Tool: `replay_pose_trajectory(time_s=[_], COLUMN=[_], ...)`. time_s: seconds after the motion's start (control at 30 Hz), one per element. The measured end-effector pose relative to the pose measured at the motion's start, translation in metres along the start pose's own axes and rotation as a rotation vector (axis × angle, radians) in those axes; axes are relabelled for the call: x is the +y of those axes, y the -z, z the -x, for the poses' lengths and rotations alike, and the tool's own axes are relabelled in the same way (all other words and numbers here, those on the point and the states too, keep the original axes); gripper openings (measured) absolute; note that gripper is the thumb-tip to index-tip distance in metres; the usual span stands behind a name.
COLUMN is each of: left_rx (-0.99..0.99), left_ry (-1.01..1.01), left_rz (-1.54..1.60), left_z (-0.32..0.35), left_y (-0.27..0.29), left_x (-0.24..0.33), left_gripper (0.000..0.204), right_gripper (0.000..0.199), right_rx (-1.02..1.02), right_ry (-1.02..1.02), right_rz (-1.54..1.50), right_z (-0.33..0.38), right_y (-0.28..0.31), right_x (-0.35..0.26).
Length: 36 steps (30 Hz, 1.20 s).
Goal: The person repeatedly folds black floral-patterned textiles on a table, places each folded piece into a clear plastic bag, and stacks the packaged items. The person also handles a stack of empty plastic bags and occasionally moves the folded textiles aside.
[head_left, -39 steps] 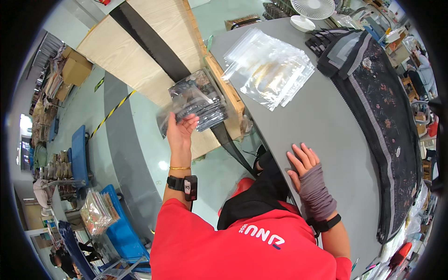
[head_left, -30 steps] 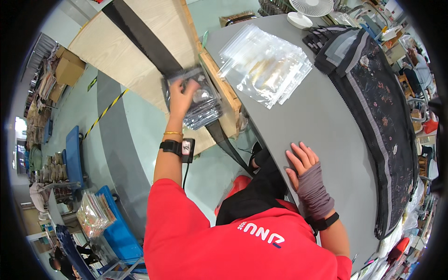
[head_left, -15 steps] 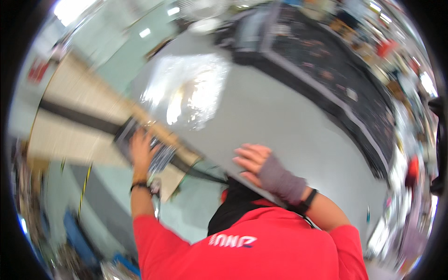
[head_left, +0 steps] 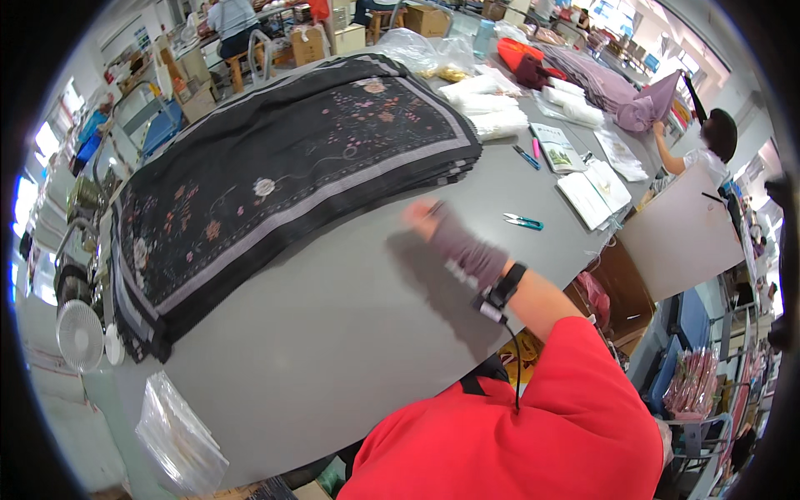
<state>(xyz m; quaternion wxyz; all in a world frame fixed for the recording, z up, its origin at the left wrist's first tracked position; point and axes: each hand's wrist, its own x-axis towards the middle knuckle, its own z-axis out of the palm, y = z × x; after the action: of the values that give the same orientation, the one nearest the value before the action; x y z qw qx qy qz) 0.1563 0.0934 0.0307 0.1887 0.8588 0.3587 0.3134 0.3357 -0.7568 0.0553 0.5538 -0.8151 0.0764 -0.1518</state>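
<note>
Swung right since earlier, view loses the left hand, right hand (head_left: 446, 233) blurred over the grey surface (head_left: 333, 308) near the black scarf stack (head_left: 283, 175), grip unclear; fast reach could drag the top scarf askew.

Clear plastic bags (head_left: 179, 433) stacked at table's near-left edge; white folded packets (head_left: 492, 104) far side.

A long grey worktable (head_left: 333, 317) fills a bright workshop, with cardboard boxes (head_left: 310, 43) and windows (head_left: 50, 137) behind.
</note>
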Motion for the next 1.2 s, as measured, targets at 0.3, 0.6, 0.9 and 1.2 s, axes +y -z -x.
replay_pose_trajectory(time_s=[0.3,0.6,0.9,1.2], left_rx=[-0.824,-1.226,-0.836,-1.322], left_ry=[-0.606,-1.379,-1.638,-1.035], left_rz=[0.676,0.988,0.847,1.026], left_z=[0.092,0.374,0.489,0.436], left_y=[-0.133,-0.201,-0.263,-0.247], left_x=[0.394,0.757,0.835,0.891], left_gripper=[0.018,0.009,0.010,0.016], right_gripper=[0.023,0.027,0.034,0.035], right_rx=[0.494,0.230,0.098,0.364], right_ry=[-0.340,-0.437,-0.269,-0.062], right_rz=[-0.144,-0.191,-0.279,-0.035], right_z=[-0.103,-0.100,-0.098,-0.108], right_y=[0.188,0.205,0.232,0.219], right_x=[0.102,0.076,0.065,0.069])
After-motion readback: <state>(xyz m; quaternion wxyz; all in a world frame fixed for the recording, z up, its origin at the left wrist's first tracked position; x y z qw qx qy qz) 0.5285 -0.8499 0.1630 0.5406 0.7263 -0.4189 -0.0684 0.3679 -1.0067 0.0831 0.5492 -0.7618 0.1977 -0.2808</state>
